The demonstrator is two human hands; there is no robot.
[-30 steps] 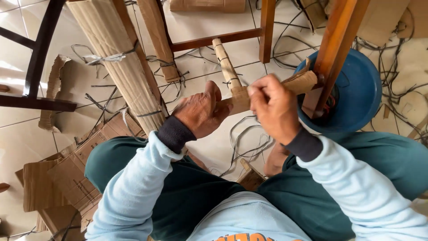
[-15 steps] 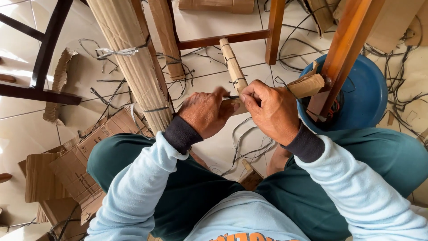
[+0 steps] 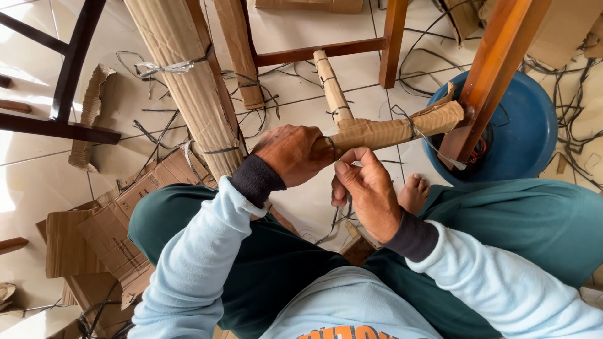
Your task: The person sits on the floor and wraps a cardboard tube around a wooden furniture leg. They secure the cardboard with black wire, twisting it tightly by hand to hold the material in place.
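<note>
My left hand point(image 3: 292, 152) is closing its grip around the cardboard-wrapped rung point(image 3: 383, 132). My right hand point(image 3: 364, 188), just below, is pinching a thin strap point(image 3: 331, 143); its ends are hard to make out.

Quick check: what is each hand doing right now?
Left hand: closed around the cardboard-wrapped rail.
Right hand: just below the rail, fingers curled; whether it pinches a strap cannot be told.

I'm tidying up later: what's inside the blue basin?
The wooden chair leg stands across the blue basin; reddish strands show beside its foot. The leg and cardboard-wrapped rung hide the rest.
</note>
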